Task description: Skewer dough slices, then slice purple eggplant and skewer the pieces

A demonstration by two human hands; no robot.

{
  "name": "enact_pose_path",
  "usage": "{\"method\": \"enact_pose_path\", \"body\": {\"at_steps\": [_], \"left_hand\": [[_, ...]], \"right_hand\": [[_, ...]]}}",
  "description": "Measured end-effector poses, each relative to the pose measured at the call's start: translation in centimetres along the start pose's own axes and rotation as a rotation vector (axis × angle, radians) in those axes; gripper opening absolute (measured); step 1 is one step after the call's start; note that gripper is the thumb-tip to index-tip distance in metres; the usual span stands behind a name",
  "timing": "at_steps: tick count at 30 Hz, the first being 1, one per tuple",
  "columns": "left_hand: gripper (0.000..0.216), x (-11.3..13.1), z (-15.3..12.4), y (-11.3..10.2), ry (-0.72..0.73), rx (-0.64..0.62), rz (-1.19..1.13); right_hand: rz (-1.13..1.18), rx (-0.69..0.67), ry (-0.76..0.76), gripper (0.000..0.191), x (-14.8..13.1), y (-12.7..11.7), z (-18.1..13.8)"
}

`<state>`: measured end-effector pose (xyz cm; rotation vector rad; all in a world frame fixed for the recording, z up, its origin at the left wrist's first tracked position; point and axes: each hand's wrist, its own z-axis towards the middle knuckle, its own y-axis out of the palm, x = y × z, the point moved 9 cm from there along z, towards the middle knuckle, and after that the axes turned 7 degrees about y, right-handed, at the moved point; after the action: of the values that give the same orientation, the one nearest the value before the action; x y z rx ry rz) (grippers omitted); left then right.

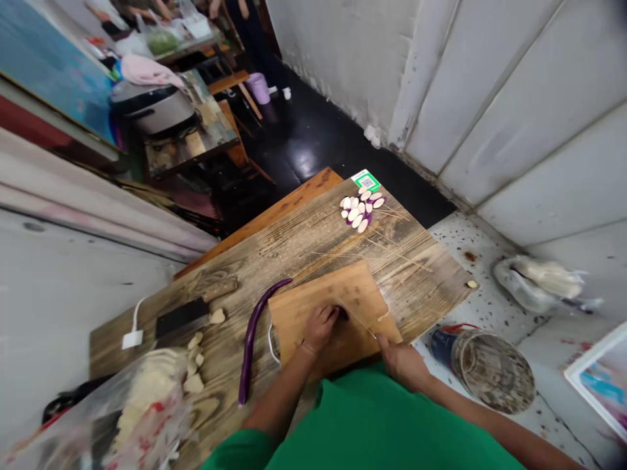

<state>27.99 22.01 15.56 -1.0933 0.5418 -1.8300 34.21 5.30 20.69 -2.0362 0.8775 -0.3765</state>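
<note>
My left hand (321, 328) rests on a wooden cutting board (313, 303), fingers curled over a small dark purple eggplant piece (343, 314). My right hand (399, 359) is at the board's near right corner, pinched on a thin bamboo skewer (362, 324) that points toward the piece. A long purple eggplant (255, 333) lies on the wooden table (304, 241) just left of the board. A pile of eggplant slices (361, 209) sits at the table's far end, with loose skewers (386, 251) spread beside it.
A cleaver (189, 316) and pale food pieces (196, 365) lie at the left, next to a plastic bag (142, 405). A white plug (132, 338) lies nearby. A round tin (490, 369) and a bag (539, 284) sit on the floor at the right.
</note>
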Motion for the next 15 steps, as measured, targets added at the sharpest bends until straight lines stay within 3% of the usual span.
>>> {"method": "enact_pose_path", "body": {"at_steps": [7,10,15], "left_hand": [[0.031,0.0,0.1,0.6,0.104,-0.102,-0.119],[0.027,0.5,-0.3,0.9,0.193,-0.140,-0.077],[0.028,0.5,0.1,1.5,0.180,-0.219,0.045]], "right_hand": [[0.011,-0.024,0.036,0.043,-4.1,2.3,-2.8],[0.042,-0.027,0.081,0.039,-4.2,3.3,-3.2],[0.099,-0.032,0.079,0.042,-3.5,3.6,-2.9]]}}
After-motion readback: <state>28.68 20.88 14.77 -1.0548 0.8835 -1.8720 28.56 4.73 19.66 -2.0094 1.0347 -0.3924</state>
